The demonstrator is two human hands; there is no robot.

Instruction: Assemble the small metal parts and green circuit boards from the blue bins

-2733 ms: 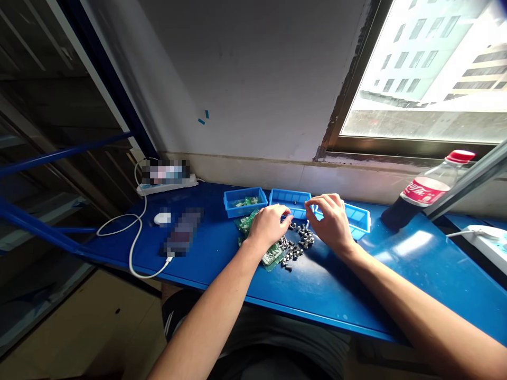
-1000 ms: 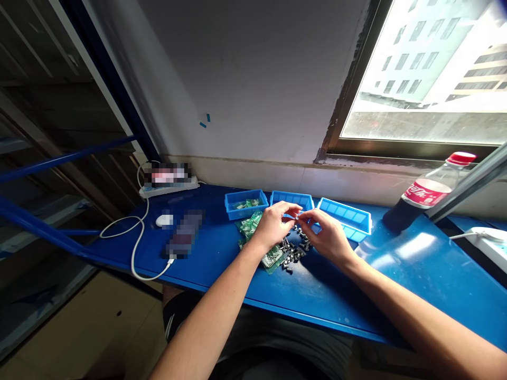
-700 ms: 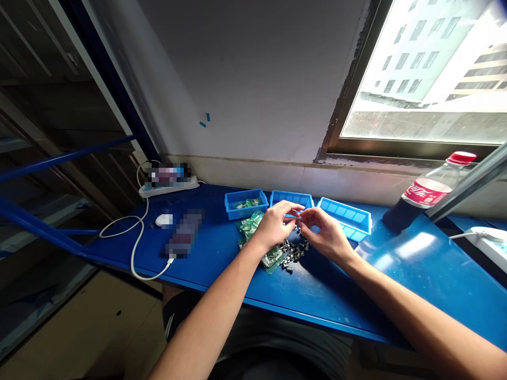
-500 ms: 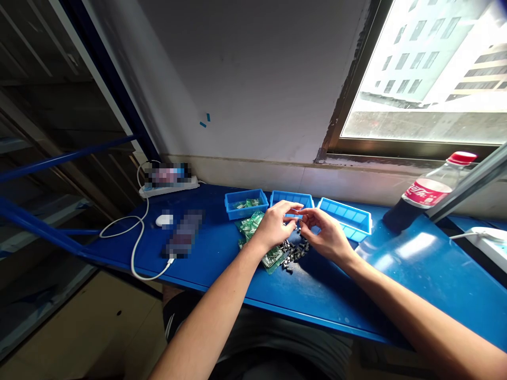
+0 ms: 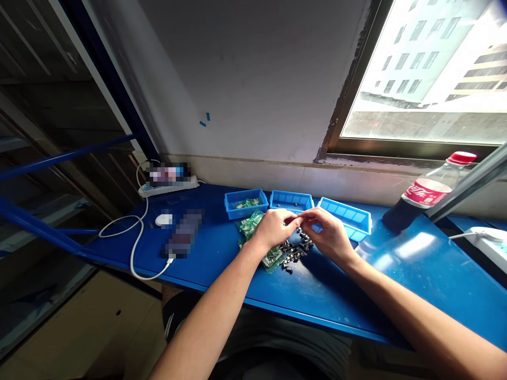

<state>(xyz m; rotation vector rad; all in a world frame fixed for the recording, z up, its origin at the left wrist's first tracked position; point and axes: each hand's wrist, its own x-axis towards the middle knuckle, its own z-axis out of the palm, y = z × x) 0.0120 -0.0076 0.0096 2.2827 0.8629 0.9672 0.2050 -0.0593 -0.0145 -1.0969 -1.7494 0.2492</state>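
My left hand and my right hand meet fingertip to fingertip just above a pile of small dark cylindrical parts on the blue bench. Both hands are pinched shut; what they hold between the fingertips is too small to name. Green circuit boards lie under and left of my left hand. Three blue bins stand behind the hands: the left bin holds green boards, the middle bin a few small parts, and the inside of the right bin is hard to see.
A cola bottle stands at the right by the window. A white power strip, a white mouse-like device with a cable and a blurred dark object lie at the left. Another white strip is far right.
My hands rose from the pile and came together over it. In the last half second they dropped slightly, fingertips closing tighter on each other.
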